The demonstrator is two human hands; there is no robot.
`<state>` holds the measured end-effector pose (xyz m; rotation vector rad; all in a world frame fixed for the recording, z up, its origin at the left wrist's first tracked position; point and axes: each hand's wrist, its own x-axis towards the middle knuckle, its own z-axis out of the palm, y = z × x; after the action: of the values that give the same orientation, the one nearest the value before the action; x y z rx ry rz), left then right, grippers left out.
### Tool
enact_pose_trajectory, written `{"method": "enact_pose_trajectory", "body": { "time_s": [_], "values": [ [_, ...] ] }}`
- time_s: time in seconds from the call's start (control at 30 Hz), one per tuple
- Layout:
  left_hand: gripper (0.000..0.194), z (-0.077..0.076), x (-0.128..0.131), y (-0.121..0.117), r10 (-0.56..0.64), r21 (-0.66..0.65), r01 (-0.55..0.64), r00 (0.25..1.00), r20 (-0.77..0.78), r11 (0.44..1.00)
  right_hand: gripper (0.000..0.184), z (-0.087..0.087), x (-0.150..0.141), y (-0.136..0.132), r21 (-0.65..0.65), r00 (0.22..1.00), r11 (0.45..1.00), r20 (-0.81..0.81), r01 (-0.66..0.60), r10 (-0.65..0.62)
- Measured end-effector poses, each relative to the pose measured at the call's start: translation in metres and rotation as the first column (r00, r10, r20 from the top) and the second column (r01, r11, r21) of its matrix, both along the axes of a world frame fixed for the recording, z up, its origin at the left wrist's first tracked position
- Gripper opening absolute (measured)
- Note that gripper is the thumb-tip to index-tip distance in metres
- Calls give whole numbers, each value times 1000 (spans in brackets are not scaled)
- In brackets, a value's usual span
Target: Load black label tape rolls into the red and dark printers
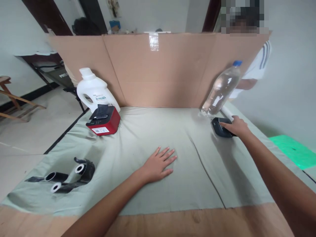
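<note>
My left hand (161, 165) lies flat on the pale green cloth (148, 131), fingers spread, holding nothing. At the right, my right hand (237, 127) grips a small dark grey rounded device (221, 127), with the thumb across its top; its far side is hidden under the fingers. Just behind it a large clear bottle (221, 89) with a blue cap leans against the cardboard. A white tube-like thing (227, 112) shows partly between the bottle and my right hand. The exact kind of the dark device cannot be made out.
A red-and-black box-shaped device (108, 123) stands at left before a white jug (95, 89). Several black rolls (85, 171) lie near the left edge. A cardboard screen (158, 72) walls off the back; a person's sleeve (258, 65) shows behind it. A green stool (293, 149) is at right.
</note>
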<state>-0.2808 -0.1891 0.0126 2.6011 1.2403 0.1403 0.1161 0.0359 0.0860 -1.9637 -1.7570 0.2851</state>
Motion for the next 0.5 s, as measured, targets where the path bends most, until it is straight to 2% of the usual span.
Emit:
{"method": "enact_pose_trajectory", "body": {
  "time_s": [0.07,0.1,0.17,0.27,0.37,0.5],
  "values": [
    [64,-1,-3,-10,6,-14,-6,1000,5,1000,78,-2,-3,24,-225,987,967,138,115,-85],
    [66,-1,-5,-14,3,-14,-2,1000,13,1000,84,-2,-5,31,-283,976,946,194,156,-103],
    [68,-1,-8,-22,-14,-9,14,999,35,1000,86,-1,-13,35,-312,974,941,216,128,-61],
    [70,-2,-8,-27,-32,-1,32,997,76,999,82,4,-38,23,-328,965,941,263,85,4],
    [69,-5,-8,-27,-40,11,39,992,118,999,77,9,-89,-7,-341,955,940,277,-5,105],
    [60,-8,-9,-30,-46,43,39,981,186,998,75,14,-189,-61,-370,920,903,229,-219,317]
  ]
}}
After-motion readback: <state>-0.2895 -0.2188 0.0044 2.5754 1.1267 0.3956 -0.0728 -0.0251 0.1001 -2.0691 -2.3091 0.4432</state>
